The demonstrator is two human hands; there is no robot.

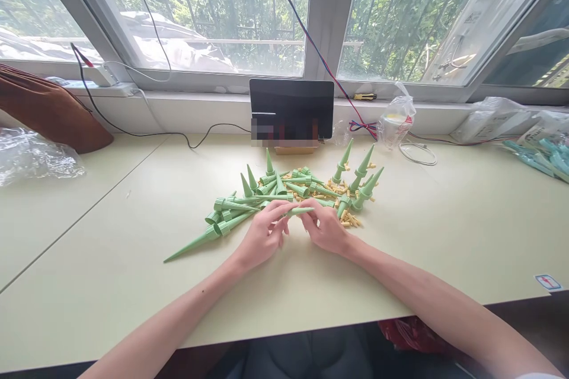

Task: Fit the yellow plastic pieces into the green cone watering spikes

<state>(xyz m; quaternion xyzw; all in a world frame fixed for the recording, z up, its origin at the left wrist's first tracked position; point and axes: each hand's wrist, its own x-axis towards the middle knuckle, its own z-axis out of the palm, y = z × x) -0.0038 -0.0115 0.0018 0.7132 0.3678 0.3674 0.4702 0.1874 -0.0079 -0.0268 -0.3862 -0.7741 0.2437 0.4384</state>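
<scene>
A green plastic cone-shaped spike (301,211) lies sideways between my hands, its point toward the right. My left hand (263,233) is closed round its wider end, which the fingers mostly hide. The fingers of my right hand (328,228) are bent in a pinch at the pointed end; any small part between them is hidden. Just beyond my hands is a pile of similar green spikes (240,204), several lying down and a few standing. Small yellow plastic pieces (351,219) are scattered by my right hand. Several spikes at the right (363,167) stand upright with yellow pieces on their sides.
A dark-screened tablet (291,103) stands at the back of the table (146,296). Cables run along the window ledge. A bagged cup (395,127) is behind right, bagged light-blue parts (549,154) far right. Clear plastic (38,157) and a brown bag (48,106) are left.
</scene>
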